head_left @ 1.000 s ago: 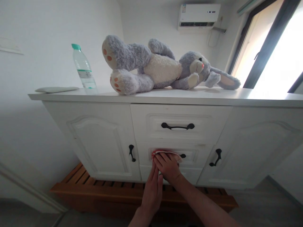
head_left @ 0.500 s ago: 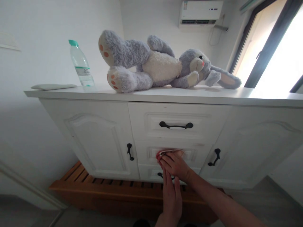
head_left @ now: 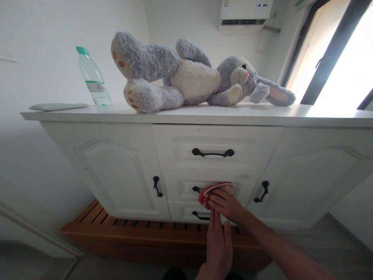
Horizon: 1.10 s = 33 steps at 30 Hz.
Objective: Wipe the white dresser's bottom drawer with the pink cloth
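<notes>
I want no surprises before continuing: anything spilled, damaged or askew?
Nothing looks spilled or broken. The plush rabbit lies sideways across the cabinet top rather than upright. The bottle seems to lean, probably lens distortion. A tiny dark speck marks the left door.

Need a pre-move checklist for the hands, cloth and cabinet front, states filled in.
1. Right hand on the red-and-white cloth: ok, fingers lie over it.
2. Left hand gripping the cloth: cannot tell; its fingertips meet the right hand, just below the cloth.
3. Middle drawer handle uncovered: not ok, only its left end shows beside the cloth.
4. Top drawer closed: ok, it looks flush.
5. Plush rabbit supported: ok, lying on the cabinet top.
6. Plastic bottle standing and capped: ok.
</notes>
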### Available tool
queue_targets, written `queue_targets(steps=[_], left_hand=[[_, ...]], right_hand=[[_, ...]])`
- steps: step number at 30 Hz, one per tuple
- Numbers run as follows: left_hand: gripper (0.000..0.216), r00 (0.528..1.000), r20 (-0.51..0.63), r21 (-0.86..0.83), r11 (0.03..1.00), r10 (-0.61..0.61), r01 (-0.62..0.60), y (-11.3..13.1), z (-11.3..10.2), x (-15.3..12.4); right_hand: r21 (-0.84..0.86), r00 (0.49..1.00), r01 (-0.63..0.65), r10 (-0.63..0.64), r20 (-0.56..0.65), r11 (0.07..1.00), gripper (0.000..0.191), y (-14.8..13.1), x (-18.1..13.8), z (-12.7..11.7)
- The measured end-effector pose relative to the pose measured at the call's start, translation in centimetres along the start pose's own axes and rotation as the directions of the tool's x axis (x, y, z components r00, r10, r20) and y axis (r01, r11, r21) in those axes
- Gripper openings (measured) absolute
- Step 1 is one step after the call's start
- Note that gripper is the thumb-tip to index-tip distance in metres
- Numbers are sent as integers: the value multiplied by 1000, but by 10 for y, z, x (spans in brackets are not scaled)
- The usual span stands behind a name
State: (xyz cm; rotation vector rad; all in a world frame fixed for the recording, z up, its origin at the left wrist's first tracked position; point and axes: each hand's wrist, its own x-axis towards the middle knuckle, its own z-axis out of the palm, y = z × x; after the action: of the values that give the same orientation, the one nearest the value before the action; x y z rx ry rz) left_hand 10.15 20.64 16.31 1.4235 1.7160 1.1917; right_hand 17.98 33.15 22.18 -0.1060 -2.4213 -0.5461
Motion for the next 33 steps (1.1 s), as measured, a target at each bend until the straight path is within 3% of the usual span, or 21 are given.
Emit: queue_targets(steps=[7,13,25,30,33], left_hand=[[72,1000,5,53,998,19,-19,-5,-15,-3],[73,993,-114,61,998,4,2,-17,-32,4],[70,989,-141,31,999,34,-30,-1,10,10],[69,996,-51,52,996,76,-73,7,17,10],[65,989,22,30,989,146,-146,21,15,11]], right_hand=[[17,998,-58,58,-32,998,30,-8,11,5],[-34,999,-34,34,11,999,27,-16,36,27],[-42,1000,-18,18,9,999,31,2,2,6],[-44,999,-48,48,5,998,28,8,-18,-6],[-45,989,-146,146,12,988,28,11,-30,-16]])
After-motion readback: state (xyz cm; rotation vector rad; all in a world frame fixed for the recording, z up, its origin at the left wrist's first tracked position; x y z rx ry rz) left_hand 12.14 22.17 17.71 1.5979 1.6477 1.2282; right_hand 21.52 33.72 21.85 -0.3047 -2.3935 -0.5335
